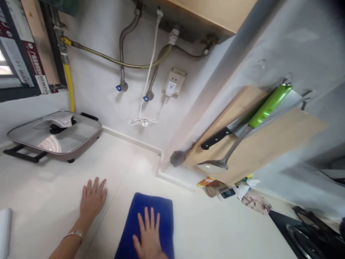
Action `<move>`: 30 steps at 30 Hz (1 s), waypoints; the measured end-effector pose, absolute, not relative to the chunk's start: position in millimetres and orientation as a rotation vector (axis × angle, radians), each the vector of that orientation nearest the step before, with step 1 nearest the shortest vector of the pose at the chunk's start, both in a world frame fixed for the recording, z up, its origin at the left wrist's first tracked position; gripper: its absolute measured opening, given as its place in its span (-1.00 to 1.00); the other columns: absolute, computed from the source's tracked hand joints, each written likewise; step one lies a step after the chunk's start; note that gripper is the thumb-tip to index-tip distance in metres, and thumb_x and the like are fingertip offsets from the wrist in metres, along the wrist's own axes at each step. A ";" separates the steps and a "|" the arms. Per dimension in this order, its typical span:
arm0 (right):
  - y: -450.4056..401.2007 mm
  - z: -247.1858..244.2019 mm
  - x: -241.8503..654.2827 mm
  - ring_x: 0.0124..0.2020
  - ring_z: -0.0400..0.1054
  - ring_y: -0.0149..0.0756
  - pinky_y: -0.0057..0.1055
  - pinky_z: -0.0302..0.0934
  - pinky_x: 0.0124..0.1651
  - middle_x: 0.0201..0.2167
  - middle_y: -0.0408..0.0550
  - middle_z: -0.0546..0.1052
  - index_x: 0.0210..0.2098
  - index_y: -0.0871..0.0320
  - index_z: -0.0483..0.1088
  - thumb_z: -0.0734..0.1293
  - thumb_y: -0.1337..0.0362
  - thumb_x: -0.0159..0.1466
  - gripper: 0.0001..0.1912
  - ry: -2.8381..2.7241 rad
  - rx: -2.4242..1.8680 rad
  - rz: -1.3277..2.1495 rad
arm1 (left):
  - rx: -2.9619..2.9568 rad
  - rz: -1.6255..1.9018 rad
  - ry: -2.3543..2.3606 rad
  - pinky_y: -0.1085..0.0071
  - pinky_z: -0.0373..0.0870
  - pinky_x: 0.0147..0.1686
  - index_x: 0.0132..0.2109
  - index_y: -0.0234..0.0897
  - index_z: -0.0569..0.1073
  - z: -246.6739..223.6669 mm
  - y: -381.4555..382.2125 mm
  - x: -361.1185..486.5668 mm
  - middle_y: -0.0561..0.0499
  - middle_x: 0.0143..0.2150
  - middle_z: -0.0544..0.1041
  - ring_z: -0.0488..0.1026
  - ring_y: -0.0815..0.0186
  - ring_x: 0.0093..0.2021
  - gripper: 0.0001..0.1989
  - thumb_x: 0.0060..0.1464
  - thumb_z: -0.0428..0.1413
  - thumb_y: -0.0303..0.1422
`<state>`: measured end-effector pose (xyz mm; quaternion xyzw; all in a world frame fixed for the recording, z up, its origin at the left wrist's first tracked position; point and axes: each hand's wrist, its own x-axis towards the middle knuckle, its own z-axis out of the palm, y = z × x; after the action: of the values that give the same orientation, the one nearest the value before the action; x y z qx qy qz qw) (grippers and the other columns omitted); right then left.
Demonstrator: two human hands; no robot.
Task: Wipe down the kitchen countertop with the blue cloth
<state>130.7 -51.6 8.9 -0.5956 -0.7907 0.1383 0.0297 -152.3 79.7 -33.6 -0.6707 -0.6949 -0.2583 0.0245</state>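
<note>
Here, the right hand (149, 235) lies splayed on a blue cloth (165, 221) — left hand (93, 199) (braceleted) likewise splayed over the counter (205, 223).

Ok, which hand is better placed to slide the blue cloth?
Probably your right hand: it's palm down on the blue cloth, while your left hand is over the white counter.

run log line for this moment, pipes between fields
left hand: open, palm down over counter | right hand: open, palm down on blue cloth | lidded pan: back left

place: kitchen | shown by: hanging ladle (254, 120), knife (219, 136), cutting board (269, 144); lidded pan (81, 131), stove (302, 237) on counter (215, 223)
</note>
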 end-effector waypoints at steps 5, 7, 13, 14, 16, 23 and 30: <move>7.6 32.1 96.8 0.42 -0.54 0.28 0.49 -0.41 0.31 0.43 -0.02 -0.48 0.42 -0.10 -0.35 0.14 -0.08 0.36 -0.21 -2.585 -1.689 0.548 | -2.089 -0.805 -2.145 -0.15 -0.24 0.38 0.33 -0.31 0.26 -28.6 78.6 -152.1 -0.22 0.45 0.03 -0.36 -0.10 0.47 -0.45 0.29 -0.23 -0.22; 33.3 34.1 88.1 0.42 -0.58 0.24 0.46 -0.47 0.33 0.44 -0.01 -0.46 0.43 -0.08 -0.33 0.13 -0.09 0.37 -0.22 -2.599 -1.670 0.563 | -2.100 -0.781 -2.179 -0.15 -0.22 0.38 0.33 -0.28 0.26 -25.4 78.4 -152.1 -0.19 0.45 0.02 -0.34 -0.08 0.47 -0.45 0.29 -0.21 -0.22; 111.2 24.1 68.4 0.43 -0.60 0.19 0.39 -0.53 0.35 0.46 0.00 -0.40 0.43 -0.05 -0.23 0.03 -0.19 0.37 -0.24 -2.585 -1.676 0.475 | -2.077 -0.751 -2.186 -0.12 -0.15 0.37 0.31 -0.27 0.30 -24.7 78.8 -150.9 -0.19 0.44 0.06 -0.27 -0.06 0.47 -0.47 0.27 -0.18 -0.25; 124.7 21.9 66.2 0.44 -0.59 0.18 0.38 -0.52 0.35 0.46 -0.01 -0.39 0.43 -0.05 -0.22 0.02 -0.19 0.37 -0.25 -2.573 -1.696 0.446 | -2.065 -0.755 -2.166 -0.12 -0.12 0.37 0.30 -0.27 0.30 -26.4 79.1 -151.1 -0.19 0.43 0.07 -0.26 -0.06 0.47 -0.47 0.27 -0.17 -0.24; 151.9 17.7 63.0 0.44 -0.57 0.16 0.35 -0.51 0.36 0.47 -0.02 -0.35 0.43 -0.05 -0.20 -0.01 -0.19 0.37 -0.26 -2.541 -1.754 0.383 | -2.052 -0.753 -2.124 -0.13 -0.08 0.36 0.30 -0.25 0.31 -30.6 79.5 -152.0 -0.18 0.43 0.09 -0.22 -0.07 0.46 -0.48 0.27 -0.16 -0.23; 242.3 0.9 55.4 0.46 -0.50 0.10 0.25 -0.53 0.37 0.48 -0.01 -0.26 0.43 -0.05 -0.18 -0.02 -0.17 0.38 -0.29 -2.429 -1.896 0.225 | -2.053 -0.649 -2.082 -0.15 -0.04 0.34 0.31 -0.18 0.29 -40.9 79.7 -155.9 -0.16 0.43 0.11 -0.16 -0.08 0.45 -0.48 0.25 -0.11 -0.22; 284.0 -0.7 42.3 0.46 -0.47 0.14 0.27 -0.51 0.36 0.47 0.02 -0.24 0.43 0.00 -0.18 0.00 -0.12 0.40 -0.30 -2.366 -2.001 0.211 | -2.098 -0.655 -2.148 -0.13 -0.11 0.38 0.37 -0.09 0.17 -42.1 76.5 -163.7 -0.05 0.46 0.02 -0.23 -0.03 0.47 -0.36 0.19 -0.04 -0.06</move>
<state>42.3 284.0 -0.7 -0.6441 -0.7617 0.0680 0.0179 -163.7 76.5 -42.1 -0.6823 -0.6985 -0.2130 0.0343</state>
